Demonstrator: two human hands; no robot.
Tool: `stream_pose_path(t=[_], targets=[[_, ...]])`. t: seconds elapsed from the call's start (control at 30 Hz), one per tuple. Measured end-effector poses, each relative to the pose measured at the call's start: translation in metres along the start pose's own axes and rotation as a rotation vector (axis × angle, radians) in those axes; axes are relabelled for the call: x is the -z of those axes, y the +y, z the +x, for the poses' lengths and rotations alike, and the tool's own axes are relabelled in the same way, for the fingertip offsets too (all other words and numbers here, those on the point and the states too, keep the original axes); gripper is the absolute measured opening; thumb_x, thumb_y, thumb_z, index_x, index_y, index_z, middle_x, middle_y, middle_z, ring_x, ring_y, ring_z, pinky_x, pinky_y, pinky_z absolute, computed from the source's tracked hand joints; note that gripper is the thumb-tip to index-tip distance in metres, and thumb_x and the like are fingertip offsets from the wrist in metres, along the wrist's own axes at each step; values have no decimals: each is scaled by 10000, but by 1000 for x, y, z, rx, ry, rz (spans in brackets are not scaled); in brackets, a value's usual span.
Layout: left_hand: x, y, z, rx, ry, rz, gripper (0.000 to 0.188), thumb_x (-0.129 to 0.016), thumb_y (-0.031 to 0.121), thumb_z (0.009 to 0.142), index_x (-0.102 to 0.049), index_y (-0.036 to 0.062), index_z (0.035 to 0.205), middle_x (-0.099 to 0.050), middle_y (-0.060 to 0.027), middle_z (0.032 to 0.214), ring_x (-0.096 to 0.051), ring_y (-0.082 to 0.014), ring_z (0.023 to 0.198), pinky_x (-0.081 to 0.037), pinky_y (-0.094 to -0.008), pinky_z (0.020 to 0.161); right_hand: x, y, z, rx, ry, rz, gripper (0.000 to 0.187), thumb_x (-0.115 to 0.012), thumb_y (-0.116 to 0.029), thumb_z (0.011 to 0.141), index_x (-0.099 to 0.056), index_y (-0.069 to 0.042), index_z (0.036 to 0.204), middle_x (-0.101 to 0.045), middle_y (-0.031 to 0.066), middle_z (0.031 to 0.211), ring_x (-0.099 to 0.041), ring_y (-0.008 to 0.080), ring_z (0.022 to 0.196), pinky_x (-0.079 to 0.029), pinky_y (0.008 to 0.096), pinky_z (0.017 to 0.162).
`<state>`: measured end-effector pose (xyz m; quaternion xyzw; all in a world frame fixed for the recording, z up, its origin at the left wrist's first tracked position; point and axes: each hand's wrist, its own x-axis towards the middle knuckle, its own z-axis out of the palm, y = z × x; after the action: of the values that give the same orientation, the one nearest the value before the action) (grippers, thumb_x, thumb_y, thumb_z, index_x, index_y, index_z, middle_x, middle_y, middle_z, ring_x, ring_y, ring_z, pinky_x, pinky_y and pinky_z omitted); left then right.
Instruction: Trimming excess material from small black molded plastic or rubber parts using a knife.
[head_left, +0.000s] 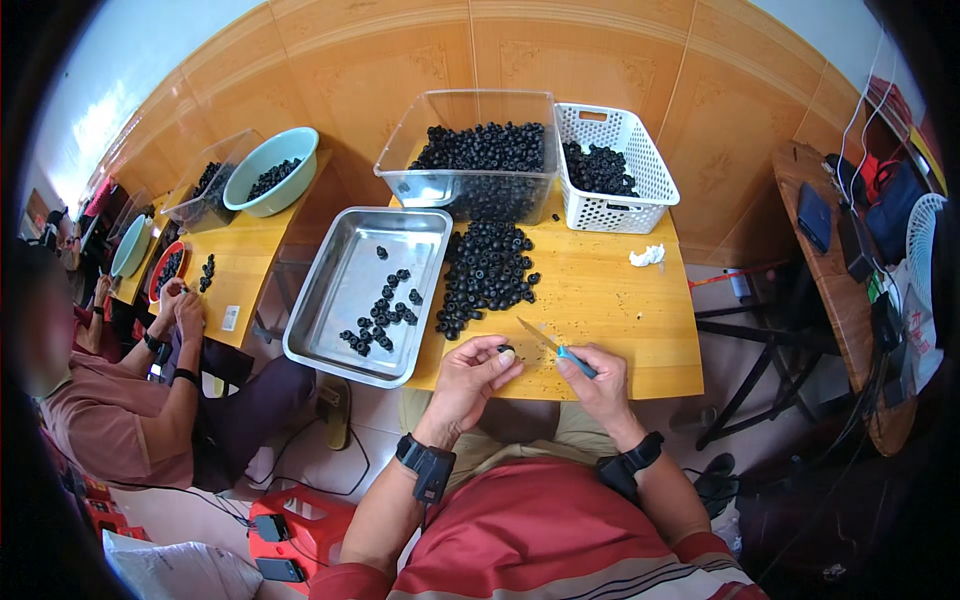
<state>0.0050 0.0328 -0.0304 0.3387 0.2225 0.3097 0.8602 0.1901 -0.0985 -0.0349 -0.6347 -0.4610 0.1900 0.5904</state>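
Between thumb and fingers, my left hand (462,388) pinches a small black ring-shaped part (504,349) at the near edge of the wooden table (600,300). My right hand (604,384) is closed around the blue handle of a small knife (576,361). Its blade points up and left, a little apart from the held part. Beyond my hands lies a loose pile of similar black parts (488,272), several with a visible center hole. To the left, a shallow metal tray (335,265) holds a scattering of these parts and overhangs the table's left edge.
At the back stand a clear plastic bin (400,180) and a white slotted basket (622,216), both holding black parts. A crumpled white tissue (647,256) and dark crumbs lie on the right. Leftward, another person (125,410) works beside a pale green basin (300,187). A side table (835,270) stands right.
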Motion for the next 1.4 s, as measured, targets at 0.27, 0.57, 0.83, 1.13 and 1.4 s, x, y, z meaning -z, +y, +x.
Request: stream_pose_path(t=[0.27,0.57,0.83,1.13,1.4], targets=[[7,-6,7,33,39,-191,145,-683,36,985,-686,53,1129,-727,-55,1028,-729,-199,982,-634,-361,924,-2,1,1,1,-14,-5,285,-795,-230,928,-764,38,1019,-696,87,794,-622,122,703,-484,283,639],[4,-9,7,52,6,-244,161,-656,32,1001,-685,59,1157,-735,-79,1067,-734,-192,1001,-633,-343,935,-3,0,1,18,-27,-12,292,-798,-243,924,-769,30,1025,-692,84,784,-618,122,695,-476,280,629],[2,-12,7,42,-17,-284,179,-647,51,1010,-686,65,1184,-739,-81,1080,-733,-187,1001,-632,-333,940,-1,-2,3,100,-72,-63,271,-797,-239,919,-768,14,1012,-640,88,710,-580,156,621,-450,307,579],[-1,-13,6,38,-63,-310,180,-639,86,1024,-673,71,1199,-738,-60,1071,-723,-172,1005,-629,-336,943,-1,-4,3,153,-89,-71,283,-809,-261,906,-757,8,976,-608,104,688,-565,204,598,-442,332,565],[1,-13,2,22,-74,-300,173,-643,77,1018,-672,64,1188,-732,-66,1086,-717,-173,1007,-623,-348,954,0,-7,3,159,-79,-53,268,-814,-235,901,-761,12,990,-609,102,690,-568,189,609,-445,328,573]])
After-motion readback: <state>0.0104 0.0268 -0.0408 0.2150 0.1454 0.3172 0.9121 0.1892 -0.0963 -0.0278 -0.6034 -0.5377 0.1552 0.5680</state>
